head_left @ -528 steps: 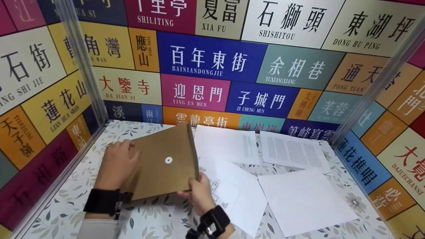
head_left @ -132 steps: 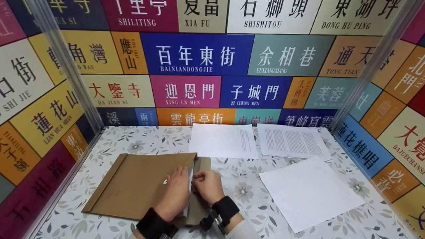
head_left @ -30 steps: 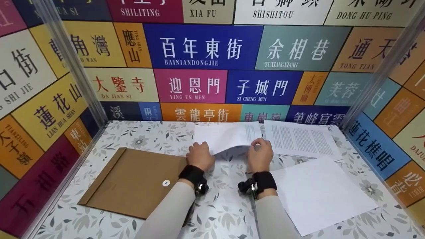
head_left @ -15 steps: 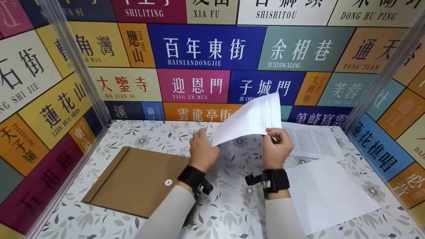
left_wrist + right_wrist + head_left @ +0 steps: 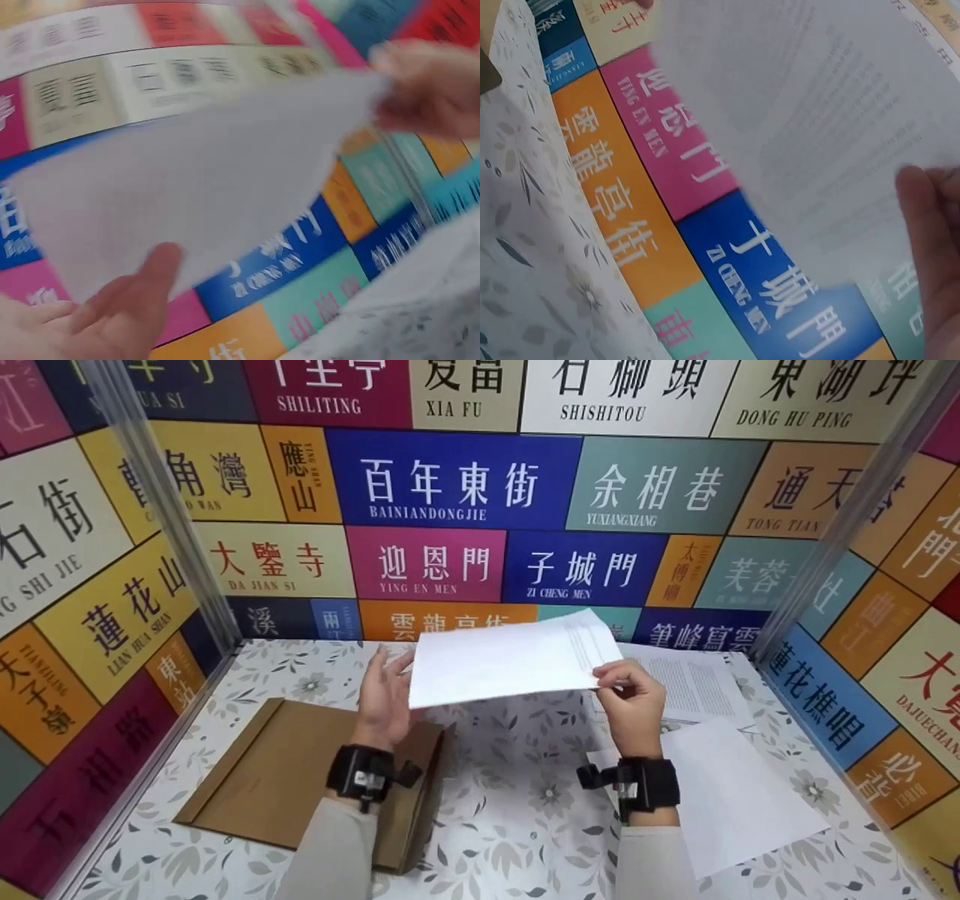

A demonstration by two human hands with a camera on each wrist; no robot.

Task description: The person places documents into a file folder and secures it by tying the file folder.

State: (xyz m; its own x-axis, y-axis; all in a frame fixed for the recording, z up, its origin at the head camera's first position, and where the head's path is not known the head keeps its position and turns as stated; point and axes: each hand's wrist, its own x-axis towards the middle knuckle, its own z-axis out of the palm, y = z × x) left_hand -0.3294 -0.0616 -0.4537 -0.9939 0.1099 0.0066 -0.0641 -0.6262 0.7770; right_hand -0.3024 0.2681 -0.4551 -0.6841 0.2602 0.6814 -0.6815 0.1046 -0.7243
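Lifted paper (image 5: 499, 667): held up over the back of the tabletop (image 5: 502, 832), print at its right end (one sheet or several, I cannot tell).
Shift: a second ago it still touched the tabletop at the back; half a second ago it slanted, right end high, and now it is nearly level.
Meaning: the pick-up looks done, and the paper's weight seems mostly on the right side.
Right hand (image 5: 634, 705): thumb and fingers pressed together, pinching the paper at its near right corner.
Left hand (image 5: 382, 701): fingers spread and loosely bent beside the paper's left edge (the blurred left wrist view puts the thumb across the paper, but contact is unclear).
Brown envelope (image 5: 277, 780): lying on the tabletop at left, partly under the left forearm.
Other papers: a blank sheet (image 5: 750, 802) lies at right, a printed page (image 5: 690, 682) behind it.
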